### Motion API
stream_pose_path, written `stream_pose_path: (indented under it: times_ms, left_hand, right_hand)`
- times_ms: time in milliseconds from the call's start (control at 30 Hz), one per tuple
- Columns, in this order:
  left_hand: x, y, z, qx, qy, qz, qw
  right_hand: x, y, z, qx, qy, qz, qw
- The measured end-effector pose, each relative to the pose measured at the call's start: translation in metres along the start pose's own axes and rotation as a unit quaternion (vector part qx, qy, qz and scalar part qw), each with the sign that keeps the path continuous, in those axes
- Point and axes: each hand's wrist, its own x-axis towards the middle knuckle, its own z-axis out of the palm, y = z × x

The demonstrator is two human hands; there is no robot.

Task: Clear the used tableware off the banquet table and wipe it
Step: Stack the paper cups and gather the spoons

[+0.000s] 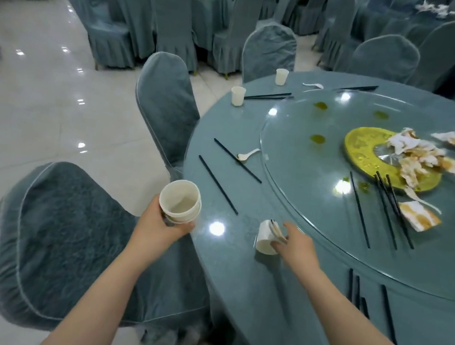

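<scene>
My left hand (pixel 160 225) grips a stack of white paper cups (pixel 180 205), held upright just off the table's near-left edge. My right hand (pixel 298 244) closes its fingers on a tipped white paper cup (pixel 266 237) lying on the blue-green banquet table (pixel 230 156). Two more paper cups (pixel 238 96) (pixel 281 76) stand at the far rim. Black chopsticks (pixel 218 184) and a white plastic spoon (pixel 247 155) lie scattered on the cloth. On the glass turntable (pixel 300 157) sit a yellow plate (pixel 362 149), soiled napkins (pixel 416 160) and more chopsticks (pixel 389 213).
Covered chairs (pixel 56 239) (pixel 169 105) stand close at the table's left side. More chopsticks (pixel 388 313) lie near my right forearm. Oily yellow spots (pixel 317 138) mark the turntable. Other covered tables and chairs (pixel 174 19) fill the hall behind, across a glossy tiled floor.
</scene>
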Motion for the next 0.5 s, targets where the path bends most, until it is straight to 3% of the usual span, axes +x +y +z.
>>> stream_pose_path:
  times_ms: [333, 500]
  left_hand:
    - [0.04, 0.0, 0.012, 0.009, 0.019, -0.027, 0.999]
    - [0.048, 0.0, 0.018, 0.015, 0.005, -0.038, 0.999]
  right_hand:
    - [0.053, -0.026, -0.007, -0.067, -0.017, -0.032, 0.997]
    - [0.051, -0.025, -0.009, -0.033, 0.007, -0.049, 0.998]
